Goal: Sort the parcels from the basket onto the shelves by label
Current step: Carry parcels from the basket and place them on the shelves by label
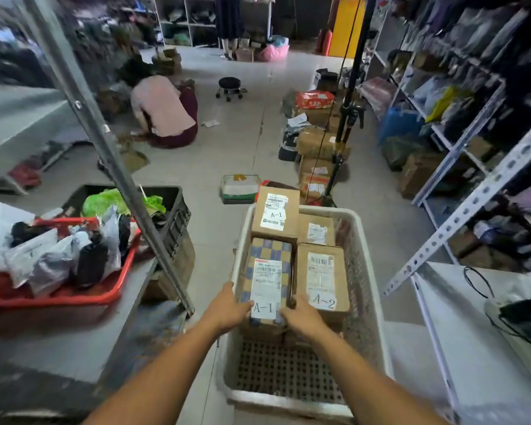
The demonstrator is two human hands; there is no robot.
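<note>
A white perforated basket stands on the floor in front of me and holds several cardboard parcels. My left hand and my right hand grip the near end of a blue-and-tan checkered parcel labelled A-1, one hand on each side. To its right lies a brown parcel labelled A-2. Behind stands another brown parcel marked A-1, with a smaller box beside it. The near half of the basket floor is bare.
A grey metal shelf on my left carries a red tray of bagged parcels, with a black crate behind its slanted post. White racks full of parcels line the right. Boxes and a crouching person occupy the floor ahead.
</note>
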